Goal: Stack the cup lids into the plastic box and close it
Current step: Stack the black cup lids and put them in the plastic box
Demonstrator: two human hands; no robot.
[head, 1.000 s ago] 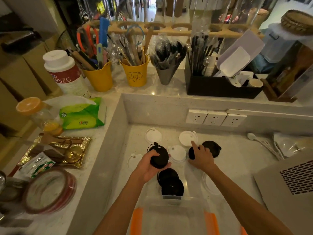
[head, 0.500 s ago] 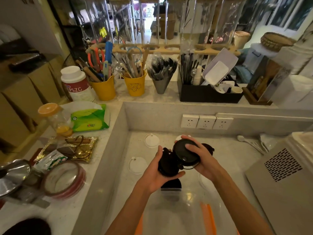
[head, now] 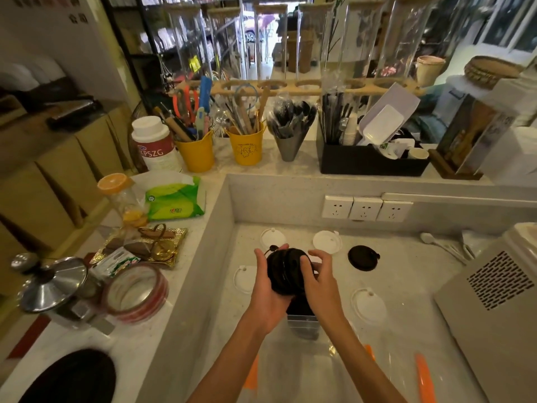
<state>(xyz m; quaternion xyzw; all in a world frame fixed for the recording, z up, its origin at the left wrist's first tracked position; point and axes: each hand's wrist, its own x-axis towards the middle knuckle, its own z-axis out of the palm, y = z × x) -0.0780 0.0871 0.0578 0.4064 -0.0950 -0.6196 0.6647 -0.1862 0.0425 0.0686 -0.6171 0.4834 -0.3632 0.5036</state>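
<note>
1. Head view: the left hand (head: 268, 289) and the right hand (head: 319, 282) together clasp a stack of black lids (head: 286, 270) from opposite sides, fingers curled around its rim.
2. The stack is held above the recessed counter (head: 406, 309), just beyond the clear plastic box (head: 302, 370).
3. The box stands nearest the camera; orange latches (head: 421, 373) show at its sides.
4. One single black lid (head: 363, 258) lies on the counter right of the hands.
5. White lids (head: 327, 240) lie scattered around, apart from each other.
</note>
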